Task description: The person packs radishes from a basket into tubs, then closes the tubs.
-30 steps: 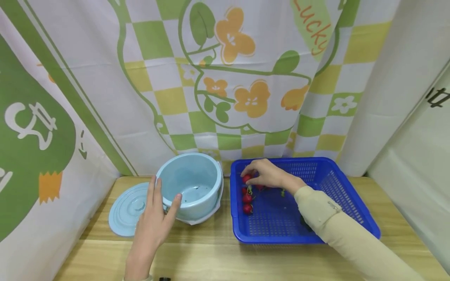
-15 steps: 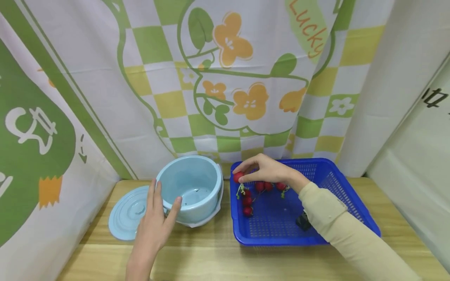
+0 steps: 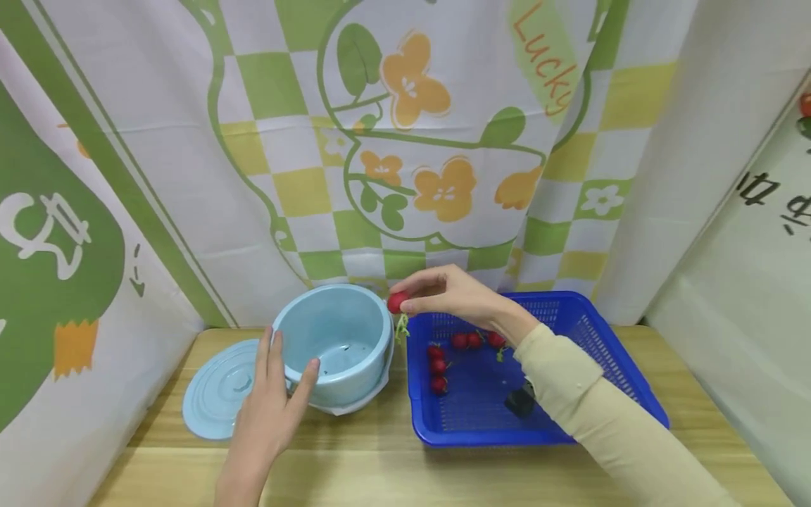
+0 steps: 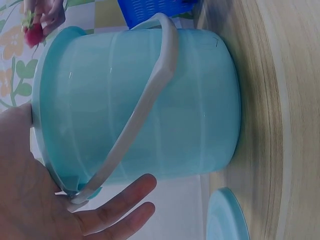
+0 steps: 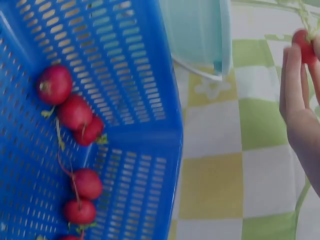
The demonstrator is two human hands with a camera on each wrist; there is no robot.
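My right hand (image 3: 453,292) pinches a red radish (image 3: 398,302) between thumb and fingers, its green stem hanging down. It is in the air above the gap between the light blue bucket (image 3: 361,387) and the blue basket (image 3: 494,435), close to the bucket's right rim. In the right wrist view the pinched radish (image 5: 304,46) shows at the upper right. My left hand (image 3: 269,415) rests against the bucket's near left rim, thumb and fingers spread. The left wrist view shows its fingers (image 4: 122,202) extended beside the bucket's pale handle (image 4: 135,120). Small dark bits lie on the bucket's floor.
Several radishes (image 5: 75,112) lie along the basket's left and far sides. A dark block-like object (image 3: 519,403) sits in the basket near the right sleeve. The light blue lid (image 3: 212,394) lies left of the bucket. A printed curtain (image 3: 443,260) hangs behind.
My right hand has lifted the radish from the basket's far left corner and carried it left towards the bucket. My left hand stays at the bucket's rim.
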